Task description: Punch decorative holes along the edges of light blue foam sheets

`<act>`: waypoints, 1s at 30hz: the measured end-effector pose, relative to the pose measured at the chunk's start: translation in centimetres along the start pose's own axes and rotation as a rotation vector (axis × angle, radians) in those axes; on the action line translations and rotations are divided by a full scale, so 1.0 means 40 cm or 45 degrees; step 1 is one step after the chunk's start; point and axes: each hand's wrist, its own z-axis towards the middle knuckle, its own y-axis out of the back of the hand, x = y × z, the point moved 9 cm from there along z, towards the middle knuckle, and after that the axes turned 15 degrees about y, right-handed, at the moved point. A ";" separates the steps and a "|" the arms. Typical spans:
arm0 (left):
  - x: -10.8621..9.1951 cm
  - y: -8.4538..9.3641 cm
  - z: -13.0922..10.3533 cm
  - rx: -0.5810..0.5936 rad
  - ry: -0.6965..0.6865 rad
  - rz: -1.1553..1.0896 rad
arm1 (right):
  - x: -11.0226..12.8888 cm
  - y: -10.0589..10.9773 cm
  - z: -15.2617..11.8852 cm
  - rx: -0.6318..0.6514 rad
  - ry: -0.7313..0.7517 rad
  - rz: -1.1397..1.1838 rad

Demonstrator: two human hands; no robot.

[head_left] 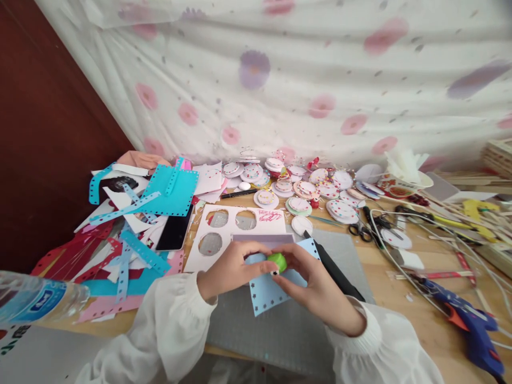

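My left hand [238, 265] and my right hand [310, 277] meet over a grey cutting mat [244, 325]. Between their fingertips is a small bright green paper punch [277, 261], gripped from both sides. Under the fingers a light blue sheet of paper [264, 298] lies tilted, with small dark flower-shaped holes along its edges. Part of the sheet is hidden by my hands. Just behind them sits a shallow pale purple box [262, 240]. A white card with round cut-outs [224, 249] lies to the left of it.
Paper strips and a turquoise sheet [170, 197] are heaped at left around a phone [174, 232], near a plastic bottle [44, 301]. Several decorated paper discs [266, 198] line the back. Scissors [360, 231], a black tool [332, 266], white cables and a blue glue gun [460, 314] lie rightward.
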 end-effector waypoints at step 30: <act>0.074 0.097 0.040 -0.299 -0.360 0.010 | -0.012 0.074 0.162 0.643 0.040 -0.438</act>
